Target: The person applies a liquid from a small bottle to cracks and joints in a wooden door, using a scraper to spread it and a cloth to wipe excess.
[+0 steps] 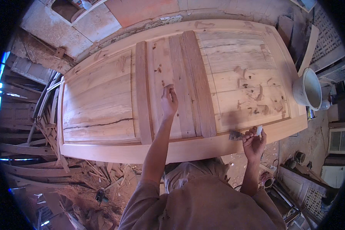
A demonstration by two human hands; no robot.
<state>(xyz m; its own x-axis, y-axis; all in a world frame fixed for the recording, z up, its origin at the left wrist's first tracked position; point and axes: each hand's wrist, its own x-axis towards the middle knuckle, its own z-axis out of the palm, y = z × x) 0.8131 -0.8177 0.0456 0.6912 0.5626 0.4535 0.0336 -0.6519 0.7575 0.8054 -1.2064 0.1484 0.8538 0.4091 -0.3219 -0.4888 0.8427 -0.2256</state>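
Fingers (174, 94) on the left hand (168, 102) are curled in loosely, with just a small gap showing, near the center of the frame. From my end of the feed there might be something tan at the tips, but honestly I can't tell if they've got hold of it, or if they're actually touching the wood. Right hand (253, 145) is easier: it's lower right of center, fingers bent snugly round a scraper (235, 135), dark blade sticking out to the left over the near edge of the door (115, 150). There's a white bit (259, 130) up by the thumb too, and I can't say if that's the handle or a separate piece. Door's lying flat and takes up most of the middle of the frame, with rough brown strips (143, 92) running up and down it near the center. I can see brown smears (260, 93) all over its right panel, and a long dark crack (97, 125) low in the left one. Gray bucket (300, 90) sits by the door's right end, can't tell what's holding it up. Scrap wood (48, 142) is piled at the left, sawdust (78, 201) lower left.
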